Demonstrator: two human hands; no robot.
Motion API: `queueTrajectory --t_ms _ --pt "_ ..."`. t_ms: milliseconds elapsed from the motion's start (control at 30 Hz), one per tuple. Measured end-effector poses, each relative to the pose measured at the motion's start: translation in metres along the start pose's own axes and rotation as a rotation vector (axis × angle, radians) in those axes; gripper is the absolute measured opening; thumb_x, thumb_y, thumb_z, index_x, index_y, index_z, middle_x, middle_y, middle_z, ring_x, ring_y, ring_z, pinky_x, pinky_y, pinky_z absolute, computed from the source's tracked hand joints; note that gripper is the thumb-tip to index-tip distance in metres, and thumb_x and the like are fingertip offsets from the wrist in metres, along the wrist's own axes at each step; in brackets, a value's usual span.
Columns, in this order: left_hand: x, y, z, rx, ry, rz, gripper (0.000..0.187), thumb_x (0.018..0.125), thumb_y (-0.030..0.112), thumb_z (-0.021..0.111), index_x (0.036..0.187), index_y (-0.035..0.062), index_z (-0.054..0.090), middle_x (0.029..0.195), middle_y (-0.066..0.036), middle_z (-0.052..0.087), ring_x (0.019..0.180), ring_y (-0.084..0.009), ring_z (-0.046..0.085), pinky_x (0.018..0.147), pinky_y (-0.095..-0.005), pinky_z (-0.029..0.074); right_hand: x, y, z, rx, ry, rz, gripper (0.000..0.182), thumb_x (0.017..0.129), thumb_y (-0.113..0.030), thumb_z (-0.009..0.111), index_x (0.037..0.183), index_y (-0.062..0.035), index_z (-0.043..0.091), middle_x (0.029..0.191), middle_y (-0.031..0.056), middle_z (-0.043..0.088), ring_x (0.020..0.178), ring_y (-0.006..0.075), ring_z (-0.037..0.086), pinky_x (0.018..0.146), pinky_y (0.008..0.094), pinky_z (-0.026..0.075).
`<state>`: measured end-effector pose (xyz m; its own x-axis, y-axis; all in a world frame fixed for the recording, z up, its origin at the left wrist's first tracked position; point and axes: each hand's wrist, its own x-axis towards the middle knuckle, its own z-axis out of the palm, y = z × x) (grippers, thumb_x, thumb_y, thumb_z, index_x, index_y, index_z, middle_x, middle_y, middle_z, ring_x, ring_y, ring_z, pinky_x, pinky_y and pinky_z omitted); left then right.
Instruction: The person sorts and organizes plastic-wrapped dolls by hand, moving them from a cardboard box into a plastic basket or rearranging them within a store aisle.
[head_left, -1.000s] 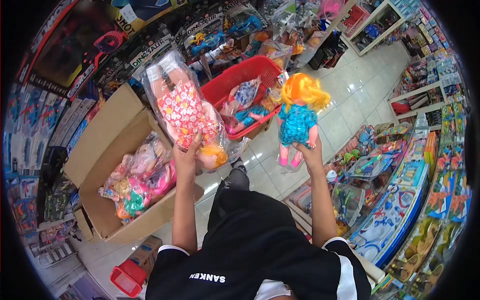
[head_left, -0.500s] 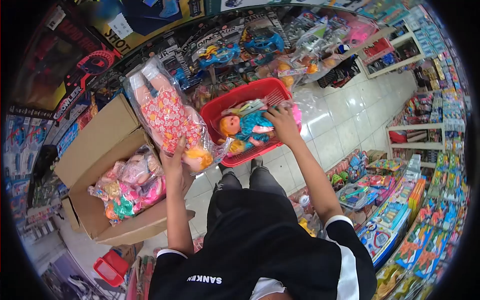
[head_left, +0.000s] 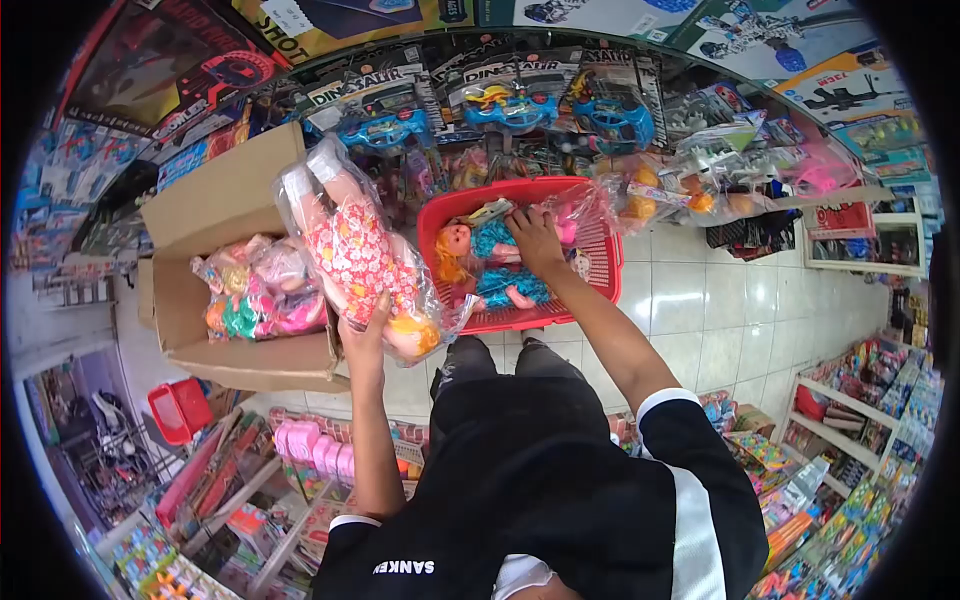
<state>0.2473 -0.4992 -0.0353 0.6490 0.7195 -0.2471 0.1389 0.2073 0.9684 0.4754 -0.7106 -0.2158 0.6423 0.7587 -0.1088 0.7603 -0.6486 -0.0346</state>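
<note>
My left hand [head_left: 366,332] is closed around a doll [head_left: 360,262] in clear plastic, which wears a red-and-white flowered dress. The wrapped doll is tilted, feet toward the cardboard box and blond head toward me. Inside the red basket [head_left: 607,285] lie dolls with teal outfits, among them an orange-haired doll [head_left: 457,240] and a second teal-dressed doll [head_left: 513,288]. On the upper doll rests my right hand [head_left: 537,240], its fingers spread over the teal clothing. Something pink [head_left: 566,221] in plastic sits beside that hand.
An opened cardboard box [head_left: 185,325] at left holds several bagged dolls [head_left: 262,290]. Behind the basket hang packaged toy cars [head_left: 510,108]. Bagged toys [head_left: 690,190] lie at its right. White floor tiles [head_left: 690,310] and stocked shelves [head_left: 850,420] extend rightward; a small red basket [head_left: 180,410] stands lower left.
My view has turned, so the box and basket appear more level. The flowered doll stays in my left hand, slightly lower in view. My right hand remains on the teal-dressed doll in the basket.
</note>
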Motion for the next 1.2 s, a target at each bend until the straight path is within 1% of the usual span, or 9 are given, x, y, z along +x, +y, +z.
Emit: queueTrajectory --t_ms 233,367,433,533,700,767,867,967,1200 --pt "-0.025 -0.004 0.044 0.184 -0.18 0.081 0.036 0.089 0.007 0.071 0.121 -0.0043 0.058 0.112 -0.009 0.067 0.098 -0.0142 0.065 0.085 -0.0294 0.051 -0.024 0.028 -0.013 0.335 -0.134 -0.094 0.089 0.073 -0.03 0.079 0.148 -0.0155 0.033 0.147 0.0118 0.038 0.137 0.0364 0.035 0.113 0.058 0.028" --pt "-0.02 0.012 0.073 0.644 -0.279 0.401 0.046 0.08 0.005 0.075 0.121 -0.005 0.058 0.112 -0.016 0.069 0.101 -0.0212 0.067 0.087 -0.0337 0.051 -0.038 0.057 -0.012 0.827 0.322 -0.09 0.069 0.077 -0.025 0.078 0.138 -0.0107 0.047 0.139 0.0152 0.048 0.131 0.0371 0.041 0.108 0.0509 0.035" --pt "-0.014 0.009 0.085 0.706 -0.302 0.475 0.053 0.074 0.004 0.075 0.123 -0.0016 0.058 0.111 -0.02 0.067 0.101 -0.0294 0.068 0.088 -0.0373 0.051 -0.054 0.067 -0.041 1.31 0.385 0.28 0.047 0.088 -0.011 0.065 0.133 -0.0053 0.05 0.124 0.0144 0.058 0.11 0.0256 0.058 0.094 0.0352 0.045" --pt "-0.003 -0.007 0.105 0.998 -0.46 0.662 0.057 0.069 0.014 0.079 0.121 0.0018 0.061 0.113 -0.019 0.065 0.103 -0.0393 0.061 0.089 -0.0461 0.047 -0.088 0.088 -0.105 1.786 0.638 0.499 0.041 0.097 -0.02 0.054 0.134 -0.0029 0.049 0.122 0.0115 0.058 0.108 0.0186 0.057 0.091 0.0317 0.045" --pt "0.002 -0.078 0.131 1.075 -0.632 0.598 0.059 0.07 0.017 0.079 0.125 0.0055 0.06 0.116 -0.017 0.066 0.107 -0.0366 0.062 0.091 -0.0447 0.048 -0.123 0.101 -0.092 1.325 0.771 0.308 0.044 0.094 -0.019 0.056 0.135 -0.0043 0.05 0.127 0.0129 0.056 0.112 0.024 0.056 0.099 0.0378 0.042" --pt "0.009 -0.114 0.137 1.077 -0.658 0.609 0.063 0.069 0.02 0.081 0.127 0.0073 0.059 0.117 -0.017 0.066 0.109 -0.0363 0.062 0.092 -0.0436 0.049 -0.131 0.094 -0.084 0.707 0.544 -0.045 0.056 0.087 -0.021 0.064 0.139 -0.0076 0.048 0.133 0.0142 0.054 0.121 0.031 0.052 0.107 0.0442 0.037" --pt "0.014 -0.159 0.123 1.038 -0.715 0.402 0.069 0.074 0.025 0.08 0.136 0.0092 0.051 0.126 -0.016 0.062 0.116 -0.0362 0.057 0.098 -0.0458 0.045 -0.137 0.071 -0.074 0.32 0.25 -0.07 0.063 0.088 -0.023 0.061 0.147 -0.0149 0.039 0.14 0.014 0.051 0.133 0.0351 0.043 0.112 0.0477 0.033" --pt "0.019 -0.203 0.114 1.16 -0.723 0.377 0.073 0.073 0.027 0.081 0.138 0.0109 0.05 0.129 -0.015 0.061 0.123 -0.036 0.053 0.102 -0.0476 0.043 -0.131 0.065 -0.019 0.3 -0.031 0.017 0.069 0.088 -0.025 0.061 0.151 -0.0186 0.034 0.146 0.0115 0.047 0.135 0.0348 0.042 0.113 0.049 0.032" --pt "0.03 -0.191 0.126 1.301 -0.797 0.239 0.075 0.073 0.025 0.081 0.138 0.0084 0.047 0.139 -0.015 0.053 0.13 -0.0362 0.048 0.108 -0.0475 0.039 -0.122 0.066 -0.022 0.288 -0.055 0.068 0.069 0.087 -0.022 0.061 0.151 -0.0179 0.036 0.146 0.0102 0.047 0.134 0.0347 0.042 0.112 0.0484 0.033"
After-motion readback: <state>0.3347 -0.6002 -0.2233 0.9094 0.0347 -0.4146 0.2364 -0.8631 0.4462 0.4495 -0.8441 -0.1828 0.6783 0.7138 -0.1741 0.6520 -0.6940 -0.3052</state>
